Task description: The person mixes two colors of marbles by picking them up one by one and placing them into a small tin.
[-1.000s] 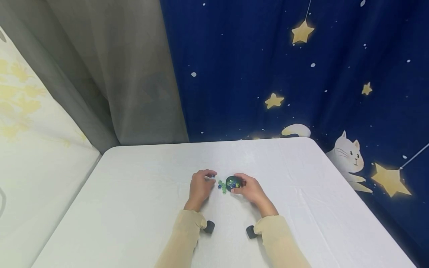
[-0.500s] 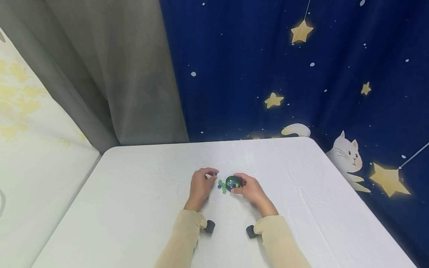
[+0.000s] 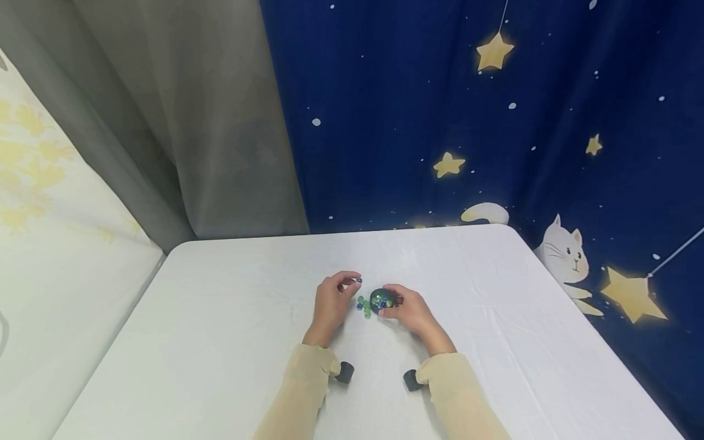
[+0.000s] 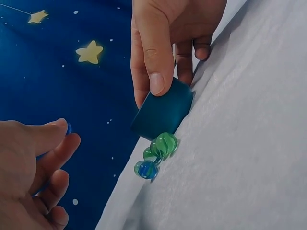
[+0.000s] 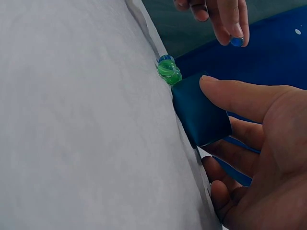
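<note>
My left hand (image 3: 332, 302) pinches a blue marble (image 3: 359, 280) between thumb and index finger, raised above the table and left of the cup. In the right wrist view this blue marble (image 5: 236, 41) shows at the fingertips. My right hand (image 3: 411, 310) grips a small dark teal cup (image 4: 163, 111) by its side, thumb on the near wall. Blue and green marbles (image 3: 383, 302) lie inside the cup, seen through its mouth in the head view. Just left of the cup, several loose green marbles (image 4: 166, 143) and blue marbles (image 4: 146, 169) rest close together on the cloth.
The table (image 3: 231, 318) wears a white cloth with light creases. Behind it hang a grey curtain (image 3: 236, 122) and a dark blue curtain (image 3: 385, 110) with stars and a cat. Black wrist devices (image 3: 344, 372) sit at the cuffs of both beige sleeves.
My left hand has lifted the blue marble from the table and moved it up and slightly right toward the cup. My right hand and the cup stay nearly still.
</note>
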A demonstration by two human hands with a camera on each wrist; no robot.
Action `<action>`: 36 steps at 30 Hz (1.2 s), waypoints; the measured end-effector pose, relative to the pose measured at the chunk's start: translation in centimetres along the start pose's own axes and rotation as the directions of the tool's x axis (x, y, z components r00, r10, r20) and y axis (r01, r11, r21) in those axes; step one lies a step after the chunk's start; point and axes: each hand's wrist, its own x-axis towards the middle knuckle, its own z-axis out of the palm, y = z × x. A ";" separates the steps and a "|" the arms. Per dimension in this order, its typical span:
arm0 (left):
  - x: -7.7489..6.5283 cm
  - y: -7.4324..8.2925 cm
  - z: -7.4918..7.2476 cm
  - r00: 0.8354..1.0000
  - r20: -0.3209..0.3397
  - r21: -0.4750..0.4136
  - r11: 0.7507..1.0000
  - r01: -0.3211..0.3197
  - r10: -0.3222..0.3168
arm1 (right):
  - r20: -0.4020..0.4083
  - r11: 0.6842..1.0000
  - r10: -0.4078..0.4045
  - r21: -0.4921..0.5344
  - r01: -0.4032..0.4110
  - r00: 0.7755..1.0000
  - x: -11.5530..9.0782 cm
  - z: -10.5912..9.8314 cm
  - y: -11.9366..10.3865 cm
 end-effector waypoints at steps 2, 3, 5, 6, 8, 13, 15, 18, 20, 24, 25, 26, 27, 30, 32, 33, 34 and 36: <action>0.0 0.1 0.0 1.000 0.001 -0.008 1.000 -0.007 0.007 | -0.002 1.000 0.001 -0.001 -0.001 1.000 0.0 0.0 0.0; 0.0 0.1 0.0 1.000 0.002 -0.014 1.000 -0.010 0.010 | -0.002 1.000 0.002 -0.002 -0.002 1.000 0.0 0.0 0.0; 0.0 0.2 0.0 1.000 0.003 -0.027 0.999 -0.020 0.020 | -0.003 1.000 0.003 -0.005 -0.003 1.000 0.1 0.0 0.0; 0.1 0.2 0.1 1.000 0.004 -0.034 0.999 -0.024 0.025 | -0.004 1.000 0.003 -0.005 -0.003 1.000 0.1 0.0 0.0; 0.0 0.2 0.1 0.999 0.002 -0.046 0.998 -0.039 0.040 | -0.005 1.000 0.001 -0.008 -0.001 1.000 0.1 0.1 0.0; -0.1 0.3 0.2 0.996 -0.009 -0.045 0.995 -0.092 0.092 | -0.008 1.000 -0.005 -0.010 0.004 1.000 0.1 0.2 0.1; -0.2 0.4 0.3 0.994 -0.013 -0.033 0.993 -0.110 0.109 | -0.009 1.000 -0.006 -0.010 0.006 1.000 0.1 0.2 0.1; -0.2 0.4 0.4 0.993 -0.014 -0.018 0.993 -0.121 0.121 | -0.009 1.000 -0.007 -0.010 0.007 1.000 0.1 0.1 0.1; -0.2 0.4 0.5 0.993 -0.010 -0.015 0.993 -0.114 0.113 | -0.009 1.000 -0.008 -0.010 0.008 1.000 0.1 0.1 0.1; -0.3 0.7 0.6 0.995 0.004 -0.021 0.995 -0.097 0.097 | -0.010 1.000 -0.009 -0.012 0.009 1.000 0.1 0.1 0.2; -0.4 0.8 0.6 0.996 0.007 -0.020 0.995 -0.094 0.094 | -0.009 1.000 -0.010 -0.011 0.010 1.000 0.1 0.1 0.2; -0.4 0.9 0.6 0.996 0.010 -0.020 0.996 -0.092 0.092 | -0.008 1.000 -0.010 -0.010 0.010 1.000 0.1 0.0 0.2; -0.4 0.9 0.6 0.996 0.013 -0.020 0.996 -0.090 0.090 | -0.006 1.000 -0.011 -0.010 0.011 1.000 0.1 0.0 0.2; -0.5 1.1 0.6 0.995 0.020 -0.015 0.995 -0.094 0.094 | -0.004 1.000 -0.021 -0.015 0.021 1.000 0.1 0.1 0.2; -0.5 1.2 0.7 0.995 0.022 -0.010 0.995 -0.102 0.102 | -0.002 1.000 -0.024 -0.017 0.024 1.000 0.1 0.1 0.2; -0.5 1.2 0.7 0.994 0.022 -0.008 0.995 -0.104 0.104 | -0.001 1.000 -0.022 -0.017 0.022 1.000 0.1 0.1 0.2; -0.5 1.2 0.8 0.994 0.021 -0.007 0.994 -0.107 0.107 | -0.002 1.000 -0.020 -0.016 0.020 1.000 0.1 0.1 0.2; -0.5 1.2 0.9 0.994 0.018 -0.007 0.994 -0.109 0.109 | -0.003 1.000 -0.013 -0.013 0.013 1.000 0.2 0.1 0.2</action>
